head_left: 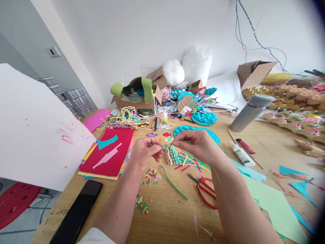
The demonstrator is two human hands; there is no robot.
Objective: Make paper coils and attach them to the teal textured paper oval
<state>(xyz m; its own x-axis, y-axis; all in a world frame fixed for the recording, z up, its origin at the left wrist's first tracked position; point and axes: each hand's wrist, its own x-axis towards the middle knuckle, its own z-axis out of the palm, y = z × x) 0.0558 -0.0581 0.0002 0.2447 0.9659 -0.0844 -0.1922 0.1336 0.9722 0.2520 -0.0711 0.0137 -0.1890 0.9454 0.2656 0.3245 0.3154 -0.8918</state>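
Head view: left hand and right hand meet above the table's middle, each pinching with thumb and fingertips one end of a single green pipe cleaner held just over one curled paper piece of teal and tan rolls. Near side: one loose green pipe cleaner, one pair of red scissors, two confetti heaps, one black phone at near left. Right and farther: one grey flask, one white glue tube; left: one stack of coloured paper.

Bright, even daylight; soft faint shadows; fisheye bending at edges; dark vignette right corner; sharp centre.
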